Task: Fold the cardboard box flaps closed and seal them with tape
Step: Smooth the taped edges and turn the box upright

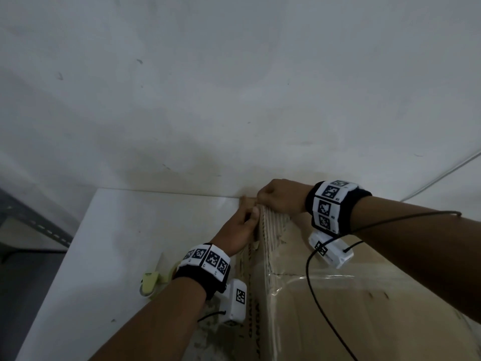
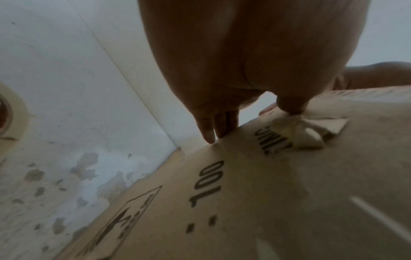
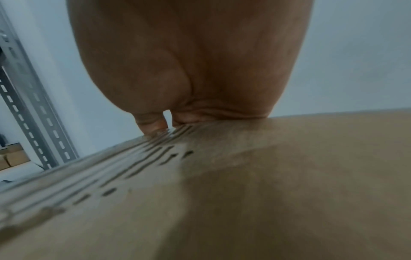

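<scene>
A brown cardboard box (image 1: 325, 295) with closed flaps stands on a white table (image 1: 117, 243), at its far right against the wall. Clear tape (image 1: 299, 280) shines across its top. My left hand (image 1: 239, 225) lies against the box's left side near the far corner. Its fingers (image 2: 213, 126) are straight on the side panel (image 2: 266, 193), and its thumb (image 2: 289, 103) presses a crumpled bit of tape (image 2: 298, 135) onto the cardboard. My right hand (image 1: 276, 196) is at the same far corner, fingers curled over the box's top edge (image 3: 169, 137); its fingertips are hidden.
A tape roll (image 2: 13, 112) in a yellow-green holder (image 1: 149, 282) lies on the table left of the box. A slotted metal rack (image 1: 39, 225) stands beyond the table's left edge. The white wall rises right behind the box, and a thin cable (image 1: 442, 175) runs along it.
</scene>
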